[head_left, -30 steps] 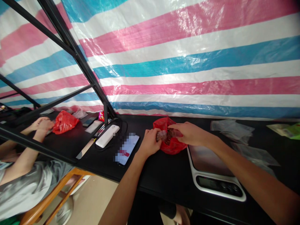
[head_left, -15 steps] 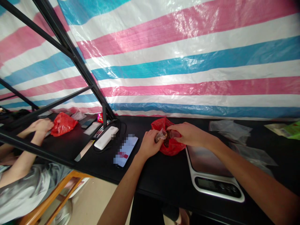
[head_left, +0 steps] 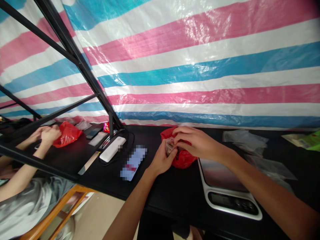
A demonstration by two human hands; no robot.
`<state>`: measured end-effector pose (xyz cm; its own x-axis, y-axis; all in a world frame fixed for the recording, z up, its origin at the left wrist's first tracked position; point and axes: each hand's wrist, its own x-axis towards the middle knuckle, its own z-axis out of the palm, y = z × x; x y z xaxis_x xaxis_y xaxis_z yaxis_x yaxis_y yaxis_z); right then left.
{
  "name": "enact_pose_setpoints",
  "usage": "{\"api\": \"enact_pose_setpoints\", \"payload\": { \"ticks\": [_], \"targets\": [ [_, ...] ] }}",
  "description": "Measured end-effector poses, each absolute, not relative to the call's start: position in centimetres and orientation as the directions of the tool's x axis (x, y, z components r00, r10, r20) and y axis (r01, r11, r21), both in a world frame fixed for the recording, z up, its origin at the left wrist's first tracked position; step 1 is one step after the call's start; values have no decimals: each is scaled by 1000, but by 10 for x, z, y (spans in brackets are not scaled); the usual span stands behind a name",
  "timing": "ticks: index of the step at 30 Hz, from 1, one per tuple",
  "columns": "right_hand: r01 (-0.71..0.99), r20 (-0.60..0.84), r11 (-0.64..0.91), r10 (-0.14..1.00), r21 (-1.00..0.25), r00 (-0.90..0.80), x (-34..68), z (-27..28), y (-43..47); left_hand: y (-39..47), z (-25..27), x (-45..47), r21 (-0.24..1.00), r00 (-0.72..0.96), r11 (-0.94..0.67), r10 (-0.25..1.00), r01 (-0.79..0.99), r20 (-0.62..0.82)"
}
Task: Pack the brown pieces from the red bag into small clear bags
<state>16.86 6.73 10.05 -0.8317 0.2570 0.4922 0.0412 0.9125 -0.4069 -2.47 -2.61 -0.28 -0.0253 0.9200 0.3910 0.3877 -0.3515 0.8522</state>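
Observation:
My left hand [head_left: 161, 160] is closed on a small clear plastic bag [head_left: 170, 142], which holds something brownish. Over the mouth of this bag, the bent fingers of my right hand [head_left: 192, 141] are drawn together; what they grip is hidden. Both hands are above an opened red plastic bag [head_left: 184, 160] on the black table. Dark, grainy contents of the red bag are mostly covered by my hands. Just right of it, beneath my right forearm, lies a white kitchen scale [head_left: 220, 176] with a metal plate.
Clear plastic bags [head_left: 246, 140] lie at the right, near a green package [head_left: 311, 140]. To the left are a phone [head_left: 133, 163], a white power bank [head_left: 113, 149] with a cable, and a black metal frame [head_left: 87, 78]. Beyond it, another person's hands [head_left: 48, 135] touch another red bag [head_left: 67, 133].
My right hand has moved left to the small clear bag in my left hand. A clear cup-like piece seen at my right fingers is now hidden. The other person's hands have shifted slightly.

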Motion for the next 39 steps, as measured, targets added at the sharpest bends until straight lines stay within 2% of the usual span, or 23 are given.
{"api": "enact_pose_setpoints", "payload": {
  "ticks": [3, 4, 8, 10, 12, 14, 17, 19, 21, 24, 28, 39],
  "targets": [
    [90, 430, 876, 319, -473, -845, 187, 119, 70, -26, -4, -27, 814, 15, -400, 900, 421, 435],
    [116, 370, 855, 337, -506, -866, 196, 126, 72, -26, -4, -29, 797, 22, -418, 890, 435, 455],
    [367, -31, 705, 440, -607, -898, 237, 144, 88, -24, -5, -37, 747, 10, -435, 867, 503, 498],
    [504, -223, 636, 471, -584, -853, 252, 143, 98, -23, -5, -40, 741, -16, -417, 866, 526, 500],
    [625, -392, 591, 488, -509, -780, 260, 135, 109, -22, -5, -42, 745, -42, -399, 868, 535, 495],
    [690, -482, 571, 497, -445, -722, 261, 125, 117, -21, -6, -43, 744, -50, -386, 871, 545, 488],
    [718, -510, 556, 511, -418, -692, 256, 113, 125, -21, -6, -42, 733, -34, -379, 877, 566, 480],
    [694, -484, 557, 499, -456, -719, 254, 111, 127, -21, -7, -42, 731, -30, -378, 878, 568, 477],
    [633, -403, 559, 489, -535, -773, 256, 110, 128, -20, -7, -42, 735, -35, -377, 878, 564, 477],
    [588, -288, 532, 542, -610, -790, 264, 113, 130, -20, -6, -42, 731, -42, -382, 872, 565, 488],
    [628, -295, 553, 574, -548, -763, 274, 119, 129, -20, -5, -43, 724, -68, -378, 861, 578, 504],
    [642, -377, 581, 521, -501, -766, 275, 124, 123, -19, -5, -42, 676, -61, -402, 832, 618, 551]
  ]
}}
